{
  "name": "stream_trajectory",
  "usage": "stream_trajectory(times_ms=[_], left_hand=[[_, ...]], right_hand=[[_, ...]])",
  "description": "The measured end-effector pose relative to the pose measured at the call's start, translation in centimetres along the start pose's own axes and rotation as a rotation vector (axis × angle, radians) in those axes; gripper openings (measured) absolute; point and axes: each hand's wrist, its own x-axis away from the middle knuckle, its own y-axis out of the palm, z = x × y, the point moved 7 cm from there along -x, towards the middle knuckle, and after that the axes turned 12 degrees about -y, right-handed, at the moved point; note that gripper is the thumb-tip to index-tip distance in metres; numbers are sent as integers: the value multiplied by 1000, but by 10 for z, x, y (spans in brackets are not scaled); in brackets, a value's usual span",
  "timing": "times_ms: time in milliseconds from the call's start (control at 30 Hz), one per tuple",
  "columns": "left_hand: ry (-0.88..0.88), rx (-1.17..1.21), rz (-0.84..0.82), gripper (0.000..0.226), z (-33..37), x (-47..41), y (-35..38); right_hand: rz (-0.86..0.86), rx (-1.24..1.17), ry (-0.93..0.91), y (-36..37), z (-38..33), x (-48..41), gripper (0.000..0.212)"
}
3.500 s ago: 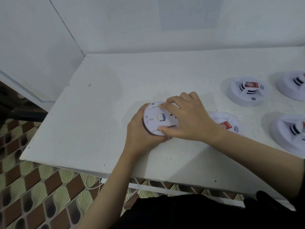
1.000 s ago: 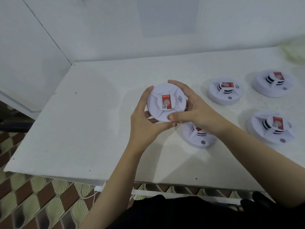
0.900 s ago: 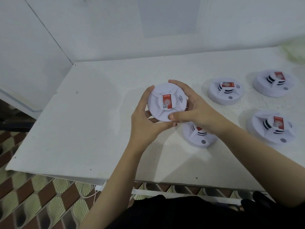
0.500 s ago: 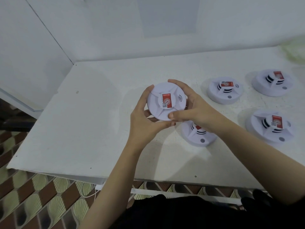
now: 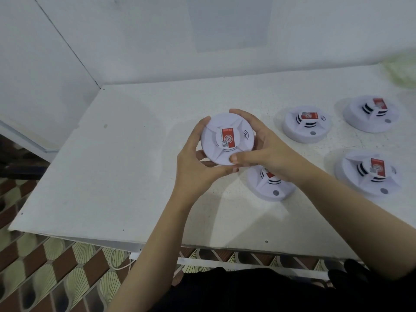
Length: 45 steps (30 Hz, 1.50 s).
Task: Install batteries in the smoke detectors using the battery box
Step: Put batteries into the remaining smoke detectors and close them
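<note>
A round white smoke detector [image 5: 227, 138] with a red label on its front is held up above the white table [image 5: 117, 167], face toward me. My left hand [image 5: 195, 163] grips its left rim and underside. My right hand [image 5: 263, 149] grips its right rim, thumb on the lower edge. Another detector [image 5: 270, 185] lies on the table just below my right wrist, partly hidden by it. No battery box is visible.
Three more white detectors lie face up on the right: one at mid right [image 5: 306, 123], one at the far right back [image 5: 371, 113], one at the right front [image 5: 369, 173]. A pale green blurred thing [image 5: 403, 70] sits at the back right corner. Walls close the back and left.
Earlier the detector lay back side up on the table under both hands. It has since been lifted and turned face up. Over the last second it has barely moved.
</note>
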Motion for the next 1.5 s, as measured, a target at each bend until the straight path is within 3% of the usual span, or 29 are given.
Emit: stream_trajectory(times_ms=[467, 667, 1500], left_hand=[[-6, -11, -69, 92, 1, -5, -4], [-12, -30, -128, 99, -1, -7, -15], [-10, -17, -178, 92, -4, -3, -23]], right_hand=[[-57, -70, 33, -1, 5, 0, 84], [-108, -141, 89, -2, 7, 1, 75], [-130, -111, 134, 1, 7, 1, 74]])
